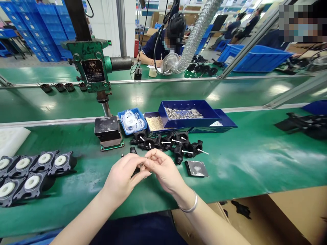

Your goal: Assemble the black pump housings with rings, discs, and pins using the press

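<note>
My left hand [124, 178] and my right hand [163, 170] meet above the green bench, fingertips pinched together. What they hold between them is small and mostly hidden by the fingers; a dark bit shows under the left fingers. Just beyond stands a black threaded fitting [133, 150], partly covered by the left hand. Past the right hand lies a cluster of black plastic housings [149, 143], several with thin white pins [203, 151] sticking out. To the right of that hand rests a small dark block [197, 168] with a shiny top.
A green press [90, 66] stands over a black metal block [107, 129]. Behind the housings are a blue tray of white rings [131, 120] and a blue bin of metal pins [189, 103]. Housings with white rings [33, 182] line the left. A co-worker [163, 41] sits opposite.
</note>
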Tool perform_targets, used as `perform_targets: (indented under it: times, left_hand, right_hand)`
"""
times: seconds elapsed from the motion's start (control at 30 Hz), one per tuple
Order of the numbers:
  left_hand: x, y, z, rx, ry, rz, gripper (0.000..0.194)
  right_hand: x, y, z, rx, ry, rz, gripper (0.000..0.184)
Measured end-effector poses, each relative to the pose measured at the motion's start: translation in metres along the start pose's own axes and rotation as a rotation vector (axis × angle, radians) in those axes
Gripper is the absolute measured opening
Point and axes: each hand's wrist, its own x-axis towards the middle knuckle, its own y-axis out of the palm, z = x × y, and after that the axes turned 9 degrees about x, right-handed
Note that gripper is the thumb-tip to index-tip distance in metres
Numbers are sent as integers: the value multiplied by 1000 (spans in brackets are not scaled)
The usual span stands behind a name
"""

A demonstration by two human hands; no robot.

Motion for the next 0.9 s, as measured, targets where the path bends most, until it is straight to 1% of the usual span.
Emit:
perform_targets:
  times: [0.1, 0.2, 0.27, 0.37, 0.43, 0.5, 0.6, 0.73, 0.83, 0.9]
  left_hand:
    - [2, 1, 0, 24, -24, -39, 13]
    - [0, -6, 0, 61, -2, -45, 11]
    - [-1, -11, 4, 129, 69, -59, 13]
    - [-4, -13, 12, 270, 222, -148, 21]
    - [-7, -13, 15, 325, 311, -208, 19]
    - [-12, -12, 12, 323, 348, -246, 15]
    - [-19, -11, 3, 260, 318, -268, 17]
    - [-26, -10, -8, 131, 211, -228, 22]
    - [-31, -11, -10, 61, 141, -202, 23]
    - [-35, -13, -7, 57, 71, -226, 21]
  right_hand:
    - [0, 4, -1, -27, -12, -39, 25]
    - [0, 7, -2, -40, -36, -75, 28]
    - [1, 9, -2, -6, -32, -81, 32]
    - [4, 12, 0, 90, 16, -63, 37]
    - [2, 16, 1, 158, 62, -54, 40]
    - [-3, 20, 1, 217, 96, -58, 41]
    - [-11, 24, -2, 260, 123, -70, 39]
    - [-18, 25, -8, 195, 115, -69, 34]
    - [-19, 26, -11, 139, 129, -48, 30]
    - [-17, 24, -10, 102, 125, -49, 29]
